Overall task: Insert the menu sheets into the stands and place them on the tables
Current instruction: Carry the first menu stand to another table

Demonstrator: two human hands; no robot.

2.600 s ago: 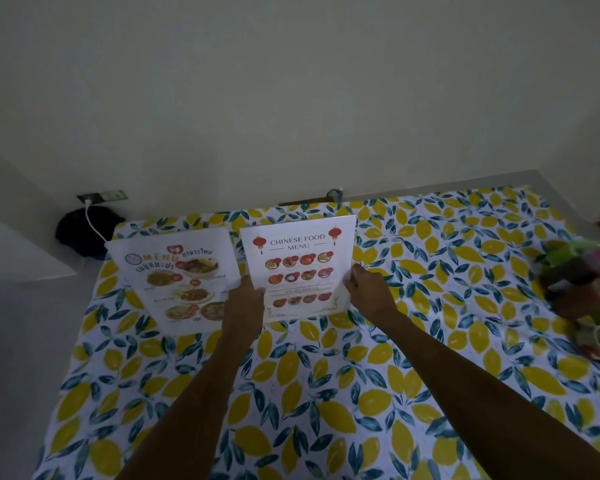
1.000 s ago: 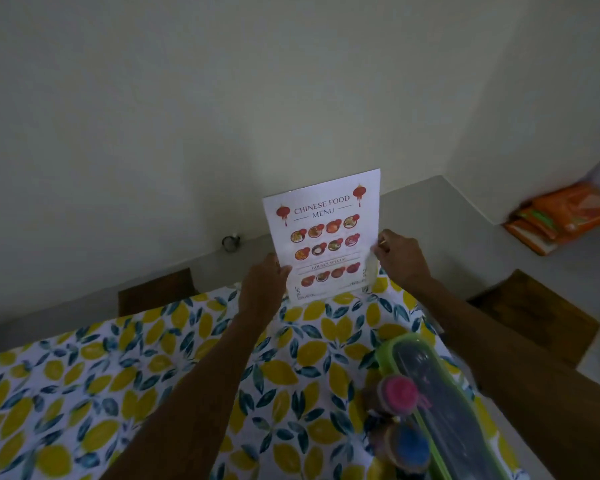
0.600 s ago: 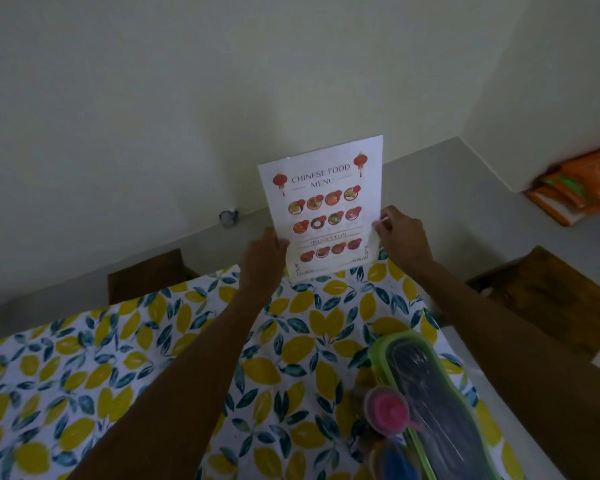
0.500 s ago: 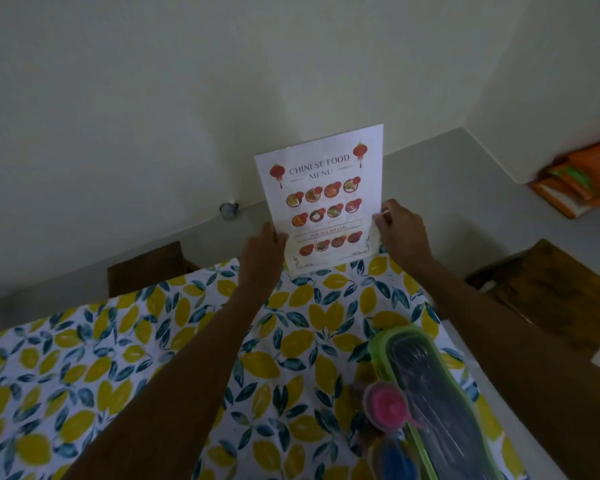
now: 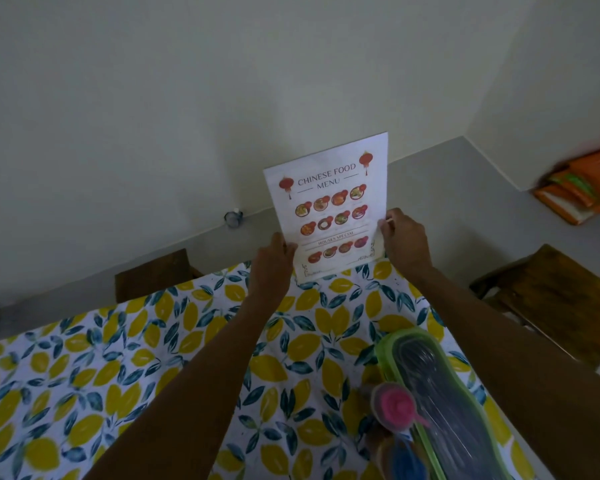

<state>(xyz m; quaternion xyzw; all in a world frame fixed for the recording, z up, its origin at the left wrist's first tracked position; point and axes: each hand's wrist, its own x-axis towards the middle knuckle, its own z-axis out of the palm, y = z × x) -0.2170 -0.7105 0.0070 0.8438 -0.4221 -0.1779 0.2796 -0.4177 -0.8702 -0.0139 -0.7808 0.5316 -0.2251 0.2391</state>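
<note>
A clear menu stand [image 5: 329,209] holding a white "Chinese Food Menu" sheet is upright in the air, just past the far edge of the table with the lemon-print cloth [image 5: 146,368]. My left hand [image 5: 272,268] grips its lower left edge. My right hand [image 5: 404,240] grips its lower right edge. The stand's base is hidden behind my hands and the sheet. The second menu stand is out of view.
A green-rimmed cutlery case [image 5: 437,396] and bottles with pink [image 5: 394,405] and blue [image 5: 404,462] caps sit at the table's right front. Wooden stools stand beyond the table [image 5: 153,271] and at right [image 5: 555,296]. Orange packets [image 5: 582,188] lie by the right wall.
I have lifted the Chinese menu stand off the table beside the other menu and carried it right. My view turned right; the stand now hangs slightly higher over the table's far edge.
</note>
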